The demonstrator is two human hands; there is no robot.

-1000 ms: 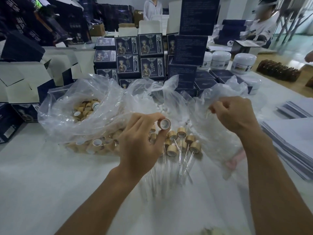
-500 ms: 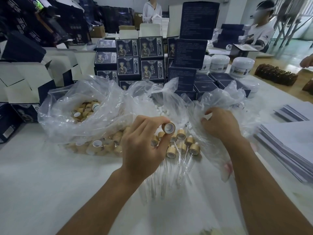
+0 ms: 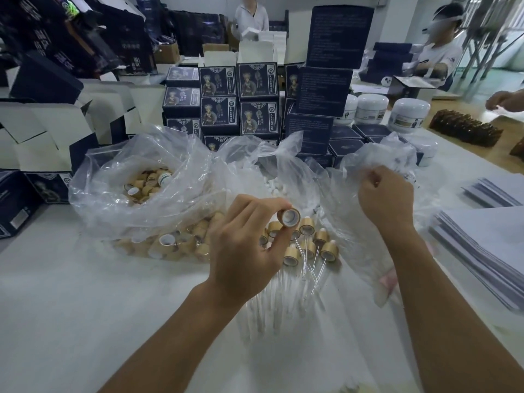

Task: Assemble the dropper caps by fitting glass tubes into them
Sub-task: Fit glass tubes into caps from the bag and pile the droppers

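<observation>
While the left hand pinches an empty cap just above the few finished droppers, the right hand is curled inside the tube bag, so loads remain.

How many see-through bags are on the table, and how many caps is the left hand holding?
Clear plastic bags: 3 (bag of caps, bag of white bulbs, bag by the right hand)
Cap pinched in the left hand: 1
Total: 4

Packing workshop (stacked product boxes, jars).
</observation>
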